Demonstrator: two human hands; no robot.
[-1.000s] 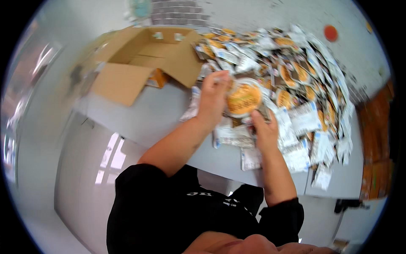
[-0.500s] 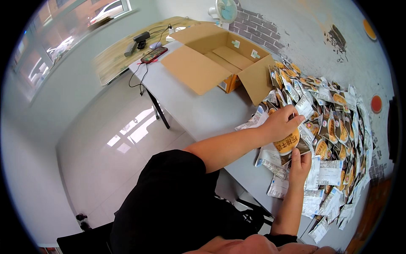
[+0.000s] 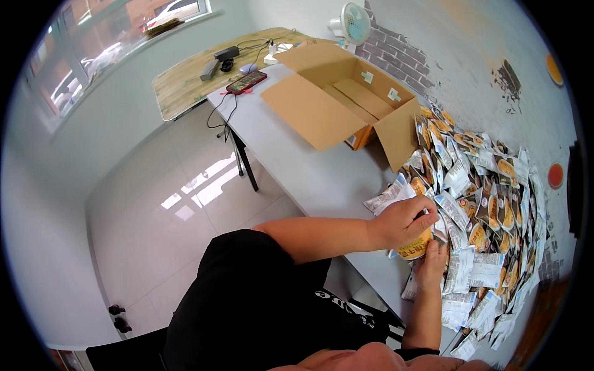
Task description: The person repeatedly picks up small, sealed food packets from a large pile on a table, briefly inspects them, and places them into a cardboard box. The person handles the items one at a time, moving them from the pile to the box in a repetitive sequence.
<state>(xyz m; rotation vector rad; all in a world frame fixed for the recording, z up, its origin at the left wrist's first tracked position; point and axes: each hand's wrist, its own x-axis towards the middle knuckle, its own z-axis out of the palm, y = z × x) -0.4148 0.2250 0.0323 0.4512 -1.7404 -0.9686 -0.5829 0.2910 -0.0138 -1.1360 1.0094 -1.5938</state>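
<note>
Your left hand curls over the top of a yellow-printed packet, thumb and fingers drawn together in what looks like a pinch; your right hand grips its right side. The packet sits between them, at the near edge of the grey surface. The step in hand seems to be handling this single packet; the next move probably calls for a steady hold from both hands. Just beyond and to the right spreads a heap of similar packets; farther left stands an open cardboard carton. Your left hand hides the packet's top, so what its fingertips pinch is unclear, and the carton's walls conceal part of its inside
</note>
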